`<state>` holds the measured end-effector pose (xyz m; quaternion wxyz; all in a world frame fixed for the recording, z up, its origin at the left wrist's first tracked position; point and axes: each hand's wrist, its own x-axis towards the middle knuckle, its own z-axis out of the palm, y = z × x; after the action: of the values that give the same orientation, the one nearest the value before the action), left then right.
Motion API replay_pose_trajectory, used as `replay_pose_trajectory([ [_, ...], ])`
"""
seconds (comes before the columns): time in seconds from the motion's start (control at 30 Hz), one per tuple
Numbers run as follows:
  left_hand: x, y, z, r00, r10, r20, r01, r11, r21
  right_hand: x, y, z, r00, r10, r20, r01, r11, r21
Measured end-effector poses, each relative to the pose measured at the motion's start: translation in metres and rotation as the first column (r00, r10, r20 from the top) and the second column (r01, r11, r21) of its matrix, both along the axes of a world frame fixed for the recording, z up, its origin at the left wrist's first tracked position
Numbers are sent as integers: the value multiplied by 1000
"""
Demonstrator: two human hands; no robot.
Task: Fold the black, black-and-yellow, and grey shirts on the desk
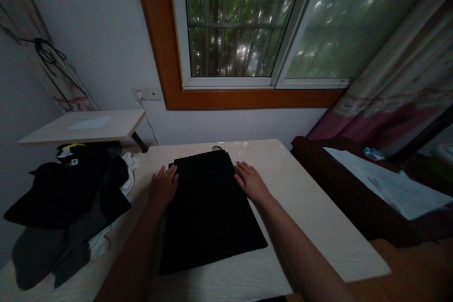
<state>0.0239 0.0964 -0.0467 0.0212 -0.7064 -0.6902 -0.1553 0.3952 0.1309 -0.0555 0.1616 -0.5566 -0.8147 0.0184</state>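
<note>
Head view: folded black cloth (210, 212) lies flat on the counter (300, 179), between both hands. Long axis runs from the window side toward the person, slightly skewed. Left hand (163, 188) touches its left edge, right hand (252, 184) its right edge, both nearer the far end; neither is clearly closer. Each grip is spread flat, fingers extended, nothing pinched. Near end reaches back between the forearms. Round object (217, 147) sits just beyond the far edge, partly hidden. Sideways room looks better on the right; clothes pile (71, 193) and raised shelf (85, 125) limit the left.
</note>
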Motion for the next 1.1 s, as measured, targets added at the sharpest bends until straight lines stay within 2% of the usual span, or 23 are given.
replay_pose_trajectory([
  [0.17, -3, 0, 4, 999, 37, 34, -38, 999, 31, 0, 0, 1, 1000, 1, -1, -1, 1000, 2],
  [0.33, 9, -3, 10, 985, -167, 49, 165, 985, 43, 0, 1, -1, 1000, 0, -9, 0, 1000, 2],
  [0.4, 11, -4, 8, 982, -184, 36, 183, 983, 17, 1, 1, -1, 1000, 2, -8, -2, 1000, -1],
  [0.67, -6, 2, -5, 999, 50, -11, -50, 999, -9, 0, 0, -1, 1000, -4, -7, 4, 1000, -4],
  [0.87, -11, 4, -12, 994, 111, -16, -110, 993, 41, 0, 0, 0, 1000, -3, -5, 3, 1000, -7],
  [1.1, -12, 3, -10, 993, 112, 34, -113, 994, 9, 1, 2, -3, 1000, 9, -17, -9, 1000, 4],
])
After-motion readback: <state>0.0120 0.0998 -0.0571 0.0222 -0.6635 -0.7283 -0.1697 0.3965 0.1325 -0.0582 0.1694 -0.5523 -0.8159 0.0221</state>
